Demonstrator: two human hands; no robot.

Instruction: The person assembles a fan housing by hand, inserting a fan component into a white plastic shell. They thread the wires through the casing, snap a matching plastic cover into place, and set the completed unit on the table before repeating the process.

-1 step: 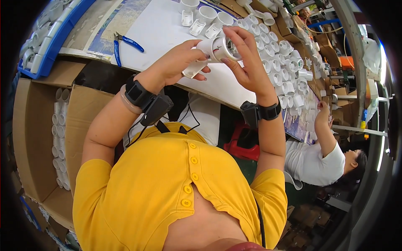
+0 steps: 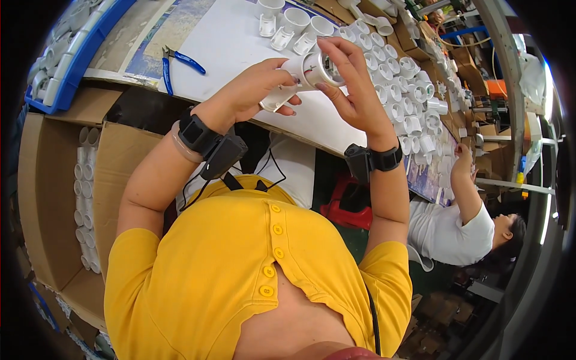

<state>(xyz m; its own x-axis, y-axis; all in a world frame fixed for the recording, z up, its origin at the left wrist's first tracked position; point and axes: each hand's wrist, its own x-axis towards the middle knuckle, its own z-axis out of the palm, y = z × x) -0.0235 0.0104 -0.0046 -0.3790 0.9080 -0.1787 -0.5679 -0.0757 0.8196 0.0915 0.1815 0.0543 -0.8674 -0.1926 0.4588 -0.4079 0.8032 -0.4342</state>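
My left hand (image 2: 261, 88) is closed round a white plastic cylindrical housing (image 2: 293, 66), whose flat bracket (image 2: 278, 99) slants down below the fingers. At its right end my right hand (image 2: 358, 90) grips a white round end piece (image 2: 314, 69) between thumb and fingers. Inside that end, small dark and green parts show, and a bit of red wire is visible near the joint. Both hands are above the near edge of the white-topped table (image 2: 225, 45). Several white cups with brackets (image 2: 295, 23) stand just beyond them.
Blue-handled cutting pliers (image 2: 191, 63) lie at the table's left. Many white cylindrical parts (image 2: 396, 95) cover the right side. A blue bin (image 2: 73, 75) is at the far left, above a cardboard box (image 2: 45, 204) of white tubes. A co-worker in white (image 2: 450, 231) sits at the right.
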